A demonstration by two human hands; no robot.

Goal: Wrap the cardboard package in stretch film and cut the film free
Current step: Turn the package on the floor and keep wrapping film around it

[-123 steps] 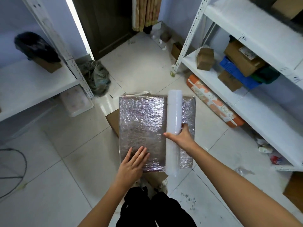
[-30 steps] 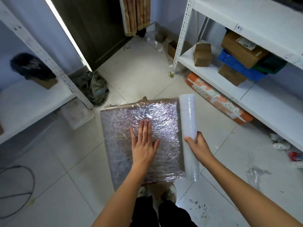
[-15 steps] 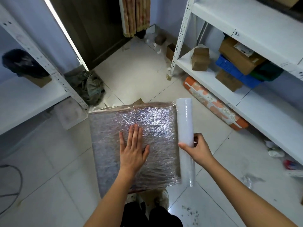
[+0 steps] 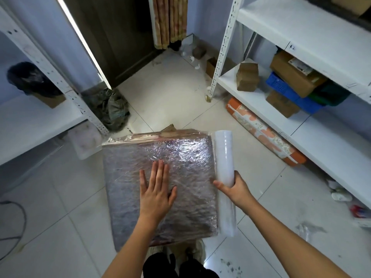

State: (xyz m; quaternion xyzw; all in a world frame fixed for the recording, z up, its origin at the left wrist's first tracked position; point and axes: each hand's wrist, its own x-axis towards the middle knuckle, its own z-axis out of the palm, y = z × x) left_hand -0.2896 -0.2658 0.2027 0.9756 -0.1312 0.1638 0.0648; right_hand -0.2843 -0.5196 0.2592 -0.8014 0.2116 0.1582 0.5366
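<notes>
1. The left hand (image 4: 157, 190) lies flat on top of the cardboard package (image 4: 160, 183), its fingers (image 4: 159, 171) straight and slightly spread, pressing the film rather than gripping anything.
2. The right hand (image 4: 233, 187) has its fingers curled round the stretch film roll (image 4: 224, 177), thumb across the front; the roll stands along the package's right edge, touching it.
3. The package sits raised in front of the person, between two white racks; what carries it I cannot tell, though shoes and floor tiles show just below its near edge. Film already covers its whole top face, wrinkled and shiny.
4. Risk, as I judge it: the film between roll and package is short and taut. If the flat palm eases off while the roll is pulled round, the package could slide or tip off whatever holds it.
5. A one-handed grip near the roll's middle gives little control of its ends; the roll could tilt, so the next layer goes on skewed or bunches at a corner.
6. At the far left corner a loose flap of film sticks out; it may catch or peel back.
7. No cutting tool is in sight, so tearing the film free by hand could stretch or loosen the wrap.
8. Writing: a box (image 4: 297, 74) on the right shelf (image 4: 331, 137) bears a white label, too small to read. A dark mark on the shelf edge above is illegible. No brand readable.
</notes>
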